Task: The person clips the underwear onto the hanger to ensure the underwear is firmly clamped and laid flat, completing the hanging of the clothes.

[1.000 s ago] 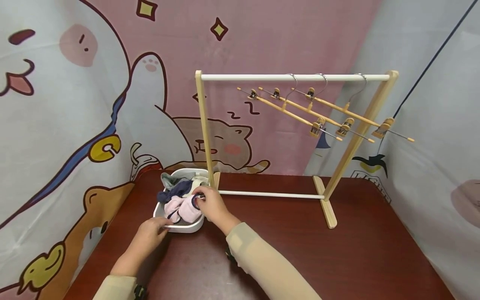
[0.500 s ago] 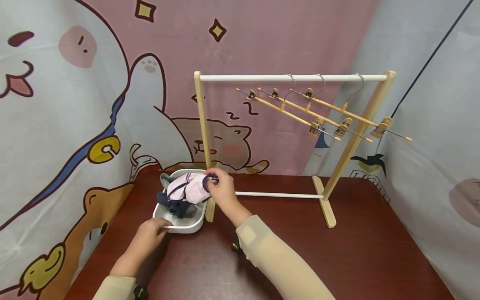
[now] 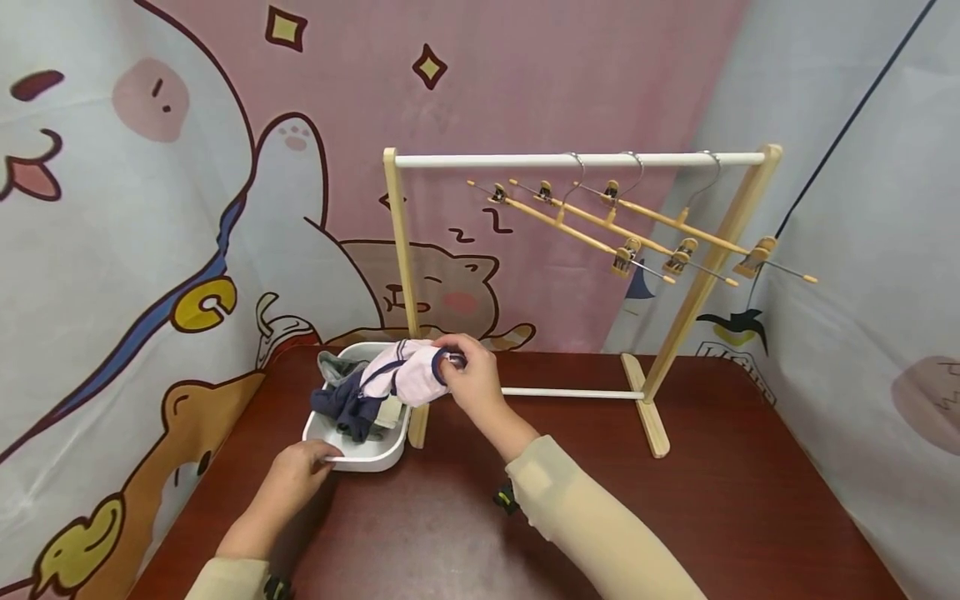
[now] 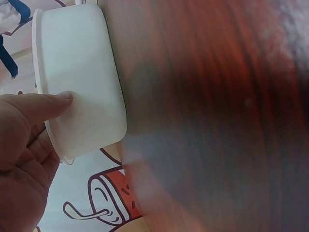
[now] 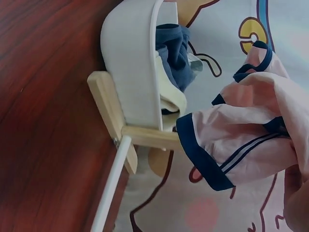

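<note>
A small pale pink garment with navy trim (image 3: 417, 377) hangs from my right hand (image 3: 477, 382), which pinches its navy edge above the right side of a white plastic basin (image 3: 377, 457). In the right wrist view this garment (image 5: 246, 121) droops, folded, and its exact kind is unclear. My left hand (image 3: 298, 477) grips the basin's near left rim. Seen from the left wrist, the thumb (image 4: 50, 106) presses the outer wall while the other fingers are mostly hidden behind the rim. A navy cloth piece (image 3: 347, 406), a grey-green one (image 3: 335, 368) and a cream one (image 3: 390, 412) lie in the basin.
A wooden rack with a white top bar (image 3: 510, 160) stands behind the right arm, its left foot (image 3: 418, 427) beside the basin. Three clip hangers (image 3: 570, 229) hang from the bar. The dark red table (image 3: 525, 517) meets a cartoon-printed cloth backdrop (image 3: 570, 75).
My right hand has lifted the pink garment out of the pile and moved it rightward, uncovering the navy and cream cloths. My left hand stays on the basin rim.
</note>
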Demonstrator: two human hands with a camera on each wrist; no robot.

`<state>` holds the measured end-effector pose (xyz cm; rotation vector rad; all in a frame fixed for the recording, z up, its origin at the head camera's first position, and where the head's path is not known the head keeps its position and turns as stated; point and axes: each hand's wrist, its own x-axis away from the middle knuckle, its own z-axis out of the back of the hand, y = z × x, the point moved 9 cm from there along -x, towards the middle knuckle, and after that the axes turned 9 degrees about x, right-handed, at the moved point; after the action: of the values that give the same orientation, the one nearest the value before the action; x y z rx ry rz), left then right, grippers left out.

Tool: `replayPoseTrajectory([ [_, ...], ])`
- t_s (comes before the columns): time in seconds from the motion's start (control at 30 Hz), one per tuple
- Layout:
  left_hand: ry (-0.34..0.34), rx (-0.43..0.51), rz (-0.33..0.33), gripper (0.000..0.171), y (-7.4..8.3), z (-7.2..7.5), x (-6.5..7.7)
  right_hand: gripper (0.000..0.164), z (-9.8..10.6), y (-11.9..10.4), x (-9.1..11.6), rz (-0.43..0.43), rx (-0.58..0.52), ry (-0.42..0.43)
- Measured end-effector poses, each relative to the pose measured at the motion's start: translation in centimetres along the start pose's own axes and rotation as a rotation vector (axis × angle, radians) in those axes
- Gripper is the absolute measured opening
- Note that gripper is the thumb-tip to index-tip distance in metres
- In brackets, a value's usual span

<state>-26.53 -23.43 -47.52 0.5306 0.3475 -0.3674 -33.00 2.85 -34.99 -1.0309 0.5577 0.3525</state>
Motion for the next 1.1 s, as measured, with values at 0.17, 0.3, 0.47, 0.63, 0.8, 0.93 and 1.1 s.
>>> replayPoseTrajectory([
  [0.17,0.019,0.001,-0.035,0.024,0.3,0.2,0.1,0.027,2.3,0.2,0.5,0.028,0.013,0.011],
  [0.3,0.016,0.005,-0.024,0.024,0.3,0.3,0.2,0.026,3.8,0.6,1.0,0.057,0.034,0.021],
  [0.47,0.012,0.003,-0.008,0.024,0.4,0.4,0.2,0.027,5.2,1.3,1.7,0.075,0.028,0.031],
  [0.63,0.01,0.009,-0.016,0.024,0.5,0.3,0.1,0.029,6.4,2.1,2.2,0.07,0.028,0.046],
  [0.8,0.006,0.009,-0.005,0.023,0.5,0.2,0.0,0.031,7.7,3.0,2.5,0.026,0.031,0.06],
  [0.93,-0.019,0.013,0.029,0.021,0.2,0.0,0.0,0.03,9.0,3.2,3.0,-0.018,0.042,0.077],
  [1.1,-0.022,0.012,0.029,0.021,0.2,-0.1,0.0,0.026,11.1,2.4,3.8,-0.062,0.064,0.088],
])
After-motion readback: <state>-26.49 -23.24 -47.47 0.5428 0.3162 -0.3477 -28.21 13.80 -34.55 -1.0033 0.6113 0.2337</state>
